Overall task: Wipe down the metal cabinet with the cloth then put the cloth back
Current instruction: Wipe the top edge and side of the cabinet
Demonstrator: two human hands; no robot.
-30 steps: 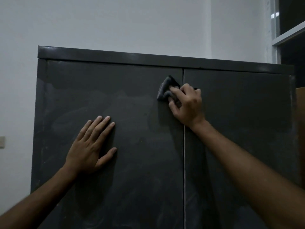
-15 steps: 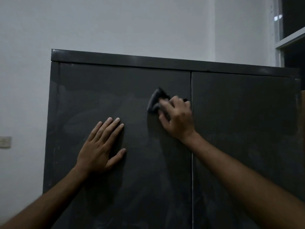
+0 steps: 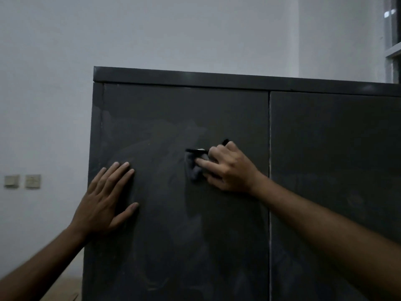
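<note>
Gripping cloth (image 3: 193, 168), right hand (image 3: 227, 170) presses smeared dark cabinet (image 3: 184, 109); left hand (image 3: 104, 203) flat, fingers straight; pale wall (image 3: 152, 29) behind.

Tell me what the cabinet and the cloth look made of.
Cabinet: looks like painted sheet metal, dark grey and matte, with flat thin doors, a folded top rim and pale smears. Cloth: soft grey fabric, probably woven or microfibre; it bunches in the grip of the right hand.
</note>
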